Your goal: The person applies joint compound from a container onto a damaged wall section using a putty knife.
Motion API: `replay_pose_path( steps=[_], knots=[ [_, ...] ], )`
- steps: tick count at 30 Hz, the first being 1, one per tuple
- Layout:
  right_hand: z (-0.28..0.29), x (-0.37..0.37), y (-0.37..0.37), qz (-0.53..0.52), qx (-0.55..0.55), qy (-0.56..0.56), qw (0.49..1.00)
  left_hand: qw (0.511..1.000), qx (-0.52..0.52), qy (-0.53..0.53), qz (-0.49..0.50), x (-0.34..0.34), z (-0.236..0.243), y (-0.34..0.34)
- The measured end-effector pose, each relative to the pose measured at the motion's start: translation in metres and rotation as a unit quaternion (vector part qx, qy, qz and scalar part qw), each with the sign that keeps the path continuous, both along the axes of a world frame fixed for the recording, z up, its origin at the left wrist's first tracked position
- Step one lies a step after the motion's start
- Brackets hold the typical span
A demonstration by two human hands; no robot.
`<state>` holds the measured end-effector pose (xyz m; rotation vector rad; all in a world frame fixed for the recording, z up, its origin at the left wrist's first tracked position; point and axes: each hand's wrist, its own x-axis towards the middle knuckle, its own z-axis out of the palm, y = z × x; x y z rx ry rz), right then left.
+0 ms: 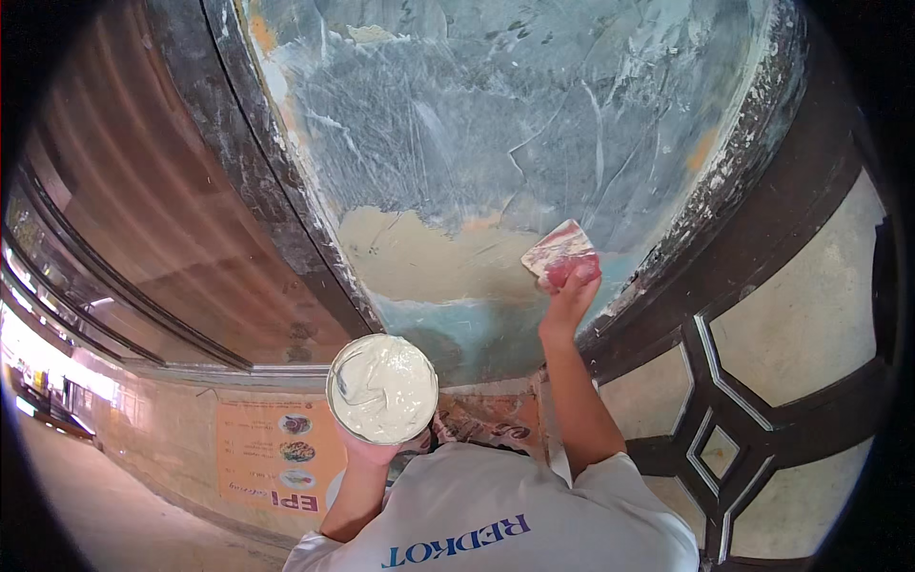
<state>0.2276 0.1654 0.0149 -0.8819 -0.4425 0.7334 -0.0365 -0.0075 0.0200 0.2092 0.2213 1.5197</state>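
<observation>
A wall (448, 124) takes up most of the view, its surface mottled grey-blue, with white scrape marks and rough, chipped left and right edges. Past its left edge lies a shiny reddish-brown pane (172, 200); past its right edge, a dark frame (820, 257) with pale panels and angled silver trim. The person wears a white shirt (562, 520) with blue lettering, seen at the bottom of the view. To the left of the shirt is an orange banner (250, 453) with small food pictures.

A beige patch of filler (419, 257) spreads across the wall, from near its left edge toward the right, a little in from the edge nearest the person. Below that wall's near left corner, a round tub (331, 386) of creamy white paste (396, 377) faces the view. The left hand (370, 450) supports the tub from beneath, its fingers mostly hidden. The right hand (572, 291) grasps a flat red scraper (562, 255), smeared with pale paste, near the wall's right edge toward the near corner; whether the blade touches the surface cannot be told.
</observation>
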Motion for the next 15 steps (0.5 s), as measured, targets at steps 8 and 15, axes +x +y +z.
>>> replay_pose_path(
  steps=[8, 15],
  knots=[
    [-0.031, 0.009, 0.005, 0.08, -0.023, -0.664, 0.743, 0.999, 0.029, 0.019, -0.008, -0.006, -0.001, 0.002],
    [-0.017, 0.0, -0.003, 0.127, -0.01, -0.365, 0.922, 0.999, -0.003, -0.012, -0.04, -0.022, -0.006, 0.008]
  ],
)
